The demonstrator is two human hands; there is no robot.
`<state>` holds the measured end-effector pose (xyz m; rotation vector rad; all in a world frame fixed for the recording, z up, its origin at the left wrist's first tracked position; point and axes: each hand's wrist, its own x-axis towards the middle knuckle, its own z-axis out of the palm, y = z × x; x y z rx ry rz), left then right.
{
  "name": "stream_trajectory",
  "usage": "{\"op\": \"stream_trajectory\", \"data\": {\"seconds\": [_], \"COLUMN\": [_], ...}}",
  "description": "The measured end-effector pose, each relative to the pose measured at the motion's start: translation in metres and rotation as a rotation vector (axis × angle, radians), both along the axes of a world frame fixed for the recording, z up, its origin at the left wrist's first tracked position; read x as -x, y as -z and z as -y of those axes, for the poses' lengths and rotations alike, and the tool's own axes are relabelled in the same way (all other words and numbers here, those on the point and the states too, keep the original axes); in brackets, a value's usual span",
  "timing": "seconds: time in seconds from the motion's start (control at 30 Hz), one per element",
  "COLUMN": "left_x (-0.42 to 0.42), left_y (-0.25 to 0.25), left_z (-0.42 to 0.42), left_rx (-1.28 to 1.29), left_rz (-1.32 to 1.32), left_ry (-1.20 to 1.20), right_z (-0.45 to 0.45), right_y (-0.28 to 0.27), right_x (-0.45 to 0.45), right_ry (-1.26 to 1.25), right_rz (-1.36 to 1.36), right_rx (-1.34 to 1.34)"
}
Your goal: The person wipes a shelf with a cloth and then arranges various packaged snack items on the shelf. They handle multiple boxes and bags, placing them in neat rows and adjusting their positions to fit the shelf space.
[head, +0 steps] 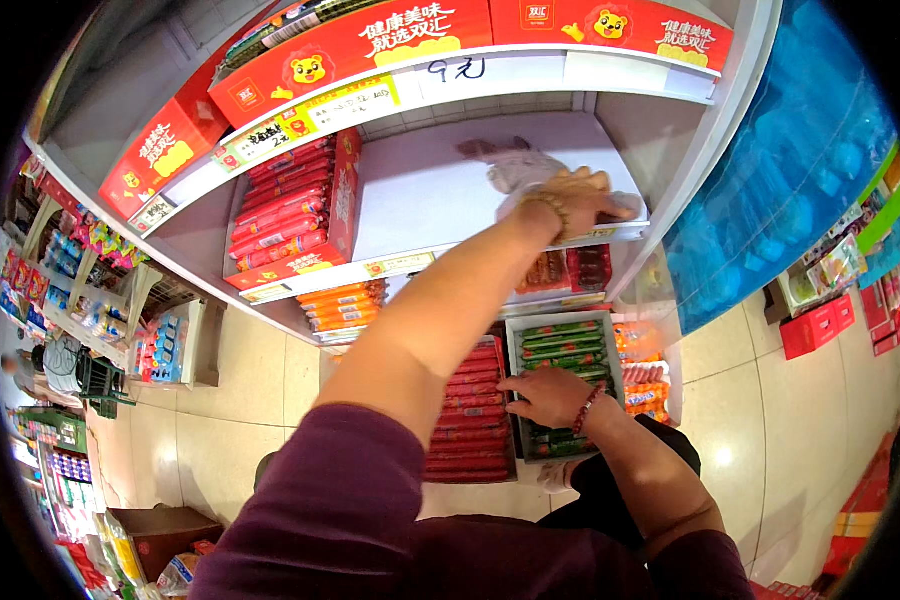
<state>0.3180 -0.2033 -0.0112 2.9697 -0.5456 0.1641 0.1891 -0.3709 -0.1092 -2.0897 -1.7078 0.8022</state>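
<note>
In the head view, my left hand point(581, 199) reaches onto a white shelf board point(420, 184) at its right end. It presses on a crumpled greyish cloth point(521, 171), blurred, with its fingers bent over part of it. My right hand point(551, 397) is lower down, over a grey box of green-wrapped sausages point(562, 341). Its thumb and forefinger are apart near the rim shared with a box of red-wrapped sausages point(469, 435), with nothing seen between them. An open red carton of red-wrapped sausages point(285, 206) stands on the shelf, left of the cloth.
Red display cartons point(615, 26) line the shelf above. Orange packs point(341, 307) and dark packaged food point(589, 268) sit on the level below. A blue plastic cover point(772, 172) hangs to the right. More orange packs point(645, 397) stand beside the green ones. A cardboard box point(157, 536) is at lower left.
</note>
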Motion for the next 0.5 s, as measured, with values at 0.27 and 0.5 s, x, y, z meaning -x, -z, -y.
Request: {"op": "stream_trajectory", "data": {"seconds": [0.27, 0.5], "left_x": [0.007, 0.093], "left_y": [0.003, 0.001], "left_z": [-0.013, -0.107], "left_rx": [0.071, 0.110], "left_rz": [-0.020, -0.034], "left_ry": [0.062, -0.009], "right_z": [0.005, 0.010], "right_y": [0.018, 0.014], "right_x": [-0.017, -0.022], "right_ry": [0.040, 0.042], "right_rz": [-0.047, -0.097], "right_rx": [0.039, 0.047]}}
